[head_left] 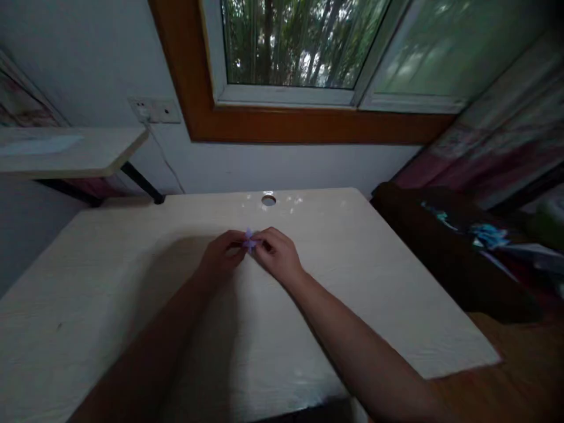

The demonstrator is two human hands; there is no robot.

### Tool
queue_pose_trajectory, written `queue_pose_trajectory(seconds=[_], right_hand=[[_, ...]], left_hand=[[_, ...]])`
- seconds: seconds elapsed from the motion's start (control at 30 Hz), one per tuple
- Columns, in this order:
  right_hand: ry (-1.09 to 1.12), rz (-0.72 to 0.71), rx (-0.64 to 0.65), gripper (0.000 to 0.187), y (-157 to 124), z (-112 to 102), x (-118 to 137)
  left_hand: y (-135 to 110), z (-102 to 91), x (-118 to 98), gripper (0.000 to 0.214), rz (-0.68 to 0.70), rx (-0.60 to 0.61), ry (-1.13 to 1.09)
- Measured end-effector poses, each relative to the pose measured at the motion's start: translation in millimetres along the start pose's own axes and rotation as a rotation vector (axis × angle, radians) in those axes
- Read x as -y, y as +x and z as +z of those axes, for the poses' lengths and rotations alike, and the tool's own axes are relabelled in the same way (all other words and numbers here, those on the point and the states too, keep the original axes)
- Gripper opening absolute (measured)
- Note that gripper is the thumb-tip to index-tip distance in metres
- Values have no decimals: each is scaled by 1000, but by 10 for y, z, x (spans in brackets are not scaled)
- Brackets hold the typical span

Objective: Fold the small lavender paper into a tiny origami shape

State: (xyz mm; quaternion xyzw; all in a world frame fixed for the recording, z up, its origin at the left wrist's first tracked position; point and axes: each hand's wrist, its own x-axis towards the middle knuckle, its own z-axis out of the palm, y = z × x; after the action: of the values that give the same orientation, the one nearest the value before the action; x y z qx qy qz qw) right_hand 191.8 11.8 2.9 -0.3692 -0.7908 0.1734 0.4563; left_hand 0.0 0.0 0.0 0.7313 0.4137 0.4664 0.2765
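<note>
A small purple piece shaped like a flower or star point(249, 241) is held between my two hands, above the far middle of the pale desk point(352, 282). My left hand point(221, 254) pinches its left side between thumb and fingers. From the right, my right hand point(278, 251) pinches the opposite side, with the other fingers curled. The piece's points stick out above and below the fingertips. Its material is too small to make out, and the fingers cover part of it.
A round cable hole point(268, 200) lies beyond my hands near the desk's back edge. At left a raised shelf point(110, 150) stands on dark legs. A cord point(165, 158) hangs from a wall socket point(154, 110). Dark furniture point(432, 247) with scattered items adjoins the right side.
</note>
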Motion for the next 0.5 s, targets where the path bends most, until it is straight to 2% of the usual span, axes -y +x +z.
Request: queue_pose_trajectory(seconds=[0.27,0.5], right_hand=[[-41,-30,32,17,10,-21,89],[24,-56,26,21,16,-28,99]], left_hand=[[3,-19,-23,21,40,-53,148],[0,-36,-78,19,66,-103,187]])
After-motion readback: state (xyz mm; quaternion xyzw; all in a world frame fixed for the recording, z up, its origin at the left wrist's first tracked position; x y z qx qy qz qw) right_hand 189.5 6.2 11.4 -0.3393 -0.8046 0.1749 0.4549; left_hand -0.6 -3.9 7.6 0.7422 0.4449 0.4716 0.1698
